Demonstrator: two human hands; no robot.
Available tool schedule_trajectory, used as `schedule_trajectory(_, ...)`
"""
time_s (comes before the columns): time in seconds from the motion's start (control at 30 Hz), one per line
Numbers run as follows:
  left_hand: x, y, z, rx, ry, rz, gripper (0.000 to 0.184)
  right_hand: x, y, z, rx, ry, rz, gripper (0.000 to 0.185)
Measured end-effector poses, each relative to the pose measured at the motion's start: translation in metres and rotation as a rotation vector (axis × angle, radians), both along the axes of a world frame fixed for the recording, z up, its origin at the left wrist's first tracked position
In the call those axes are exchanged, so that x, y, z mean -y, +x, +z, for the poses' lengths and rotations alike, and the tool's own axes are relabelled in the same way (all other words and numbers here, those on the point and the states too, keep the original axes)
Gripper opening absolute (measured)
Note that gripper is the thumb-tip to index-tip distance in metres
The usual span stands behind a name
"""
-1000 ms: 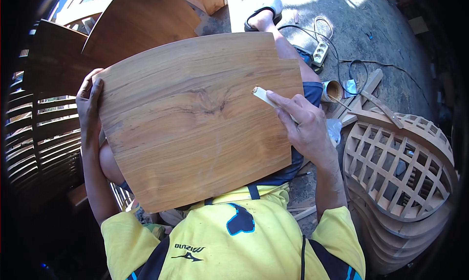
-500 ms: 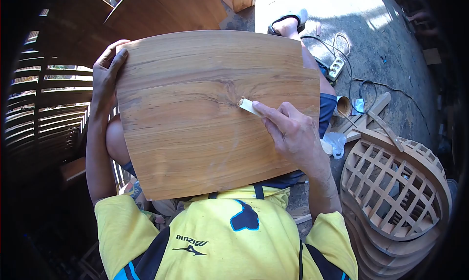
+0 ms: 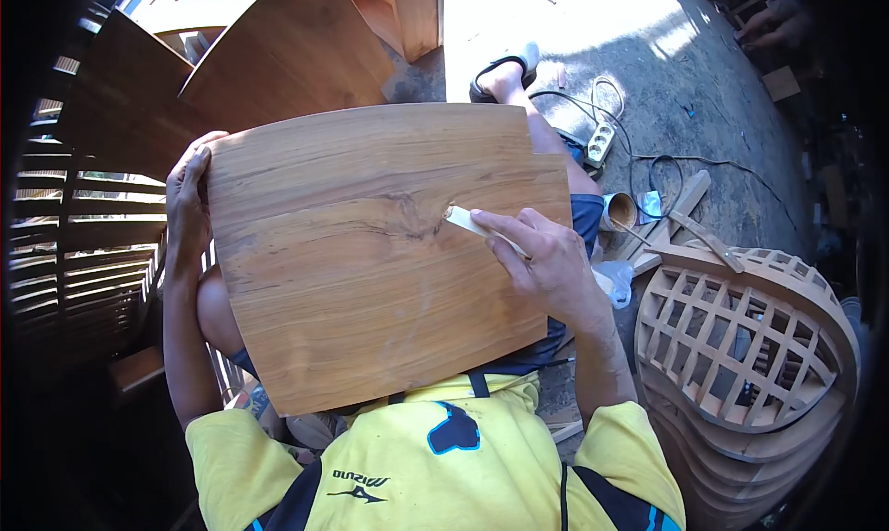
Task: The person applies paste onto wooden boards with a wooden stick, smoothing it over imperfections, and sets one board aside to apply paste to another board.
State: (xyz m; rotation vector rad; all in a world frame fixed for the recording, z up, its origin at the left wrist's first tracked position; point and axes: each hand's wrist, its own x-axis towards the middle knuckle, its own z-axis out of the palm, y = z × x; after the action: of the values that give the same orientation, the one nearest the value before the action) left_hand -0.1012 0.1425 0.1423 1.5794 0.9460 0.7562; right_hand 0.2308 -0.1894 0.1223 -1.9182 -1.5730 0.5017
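With the board point(image 3: 370, 299) across the legs point(image 3: 219, 311), the left hand point(image 3: 190, 198) grips its far left corner, while the right hand point(image 3: 548, 261) pinches a brown-tipped stick point(image 3: 464, 220) over its middle, where a knot point(image 3: 405, 218) showing dark cracks suggests unfinished work.

Honey-brown wooden board point(image 3: 384, 272) with darker streaks

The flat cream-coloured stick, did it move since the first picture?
Yes, the stick has moved left over the flat brown wooden board, closer to its dark knot.
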Motion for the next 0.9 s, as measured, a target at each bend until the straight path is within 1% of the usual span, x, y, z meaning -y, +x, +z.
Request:
schedule_trajectory(0.07,0.000,0.002,0.001,-0.021,0.026,0.013,0.039,0.008,0.010,-0.004,-0.015,-0.009,-0.052,0.038)
schedule_trajectory(0.13,-0.001,0.000,0.001,-0.036,-0.002,0.011,0.037,0.016,0.020,-0.007,-0.038,-0.008,-0.083,0.038)
schedule_trajectory(0.2,-0.002,-0.004,-0.002,-0.098,0.065,0.014,0.036,0.023,0.033,-0.013,-0.039,-0.019,-0.199,0.037)
schedule_trajectory(0.23,-0.001,-0.004,0.000,-0.098,0.070,0.009,0.036,0.027,0.041,-0.019,-0.039,-0.015,-0.203,0.037)
schedule_trajectory(0.3,0.003,0.000,0.001,-0.104,0.057,0.008,0.038,0.030,0.060,-0.032,0.072,0.011,-0.299,0.035)
schedule_trajectory(0.4,-0.003,-0.003,-0.003,-0.113,0.068,0.015,0.040,0.019,0.083,-0.039,0.022,0.073,-0.323,0.034)
schedule_trajectory(0.47,-0.008,-0.008,-0.008,-0.097,0.049,0.008,0.040,0.007,0.087,-0.037,-0.010,0.030,-0.326,0.034)
schedule_trajectory(0.53,-0.008,-0.007,-0.007,-0.099,0.077,-0.003,0.041,-0.005,0.086,-0.030,0.042,-0.066,-0.318,0.034)
schedule_trajectory(0.63,-0.001,0.003,-0.005,-0.081,0.052,0.000,0.040,-0.015,0.090,-0.041,0.090,0.002,-0.327,0.033)
schedule_trajectory(0.67,0.002,0.001,0.000,-0.088,0.046,0.013,0.040,-0.019,0.089,-0.042,0.071,0.018,-0.286,0.033)
schedule_trajectory(0.73,0.005,0.002,0.003,-0.089,0.043,-0.002,0.037,-0.017,0.093,-0.044,-0.007,0.047,-0.334,0.032)
schedule_trajectory(0.83,0.000,0.002,-0.003,-0.017,-0.007,-0.016,0.031,-0.011,0.092,-0.045,-0.057,0.091,-0.285,0.035)
schedule_trajectory(0.9,0.003,0.005,0.000,0.021,-0.036,-0.004,0.032,-0.007,0.084,-0.034,-0.179,-0.020,-0.357,0.038)
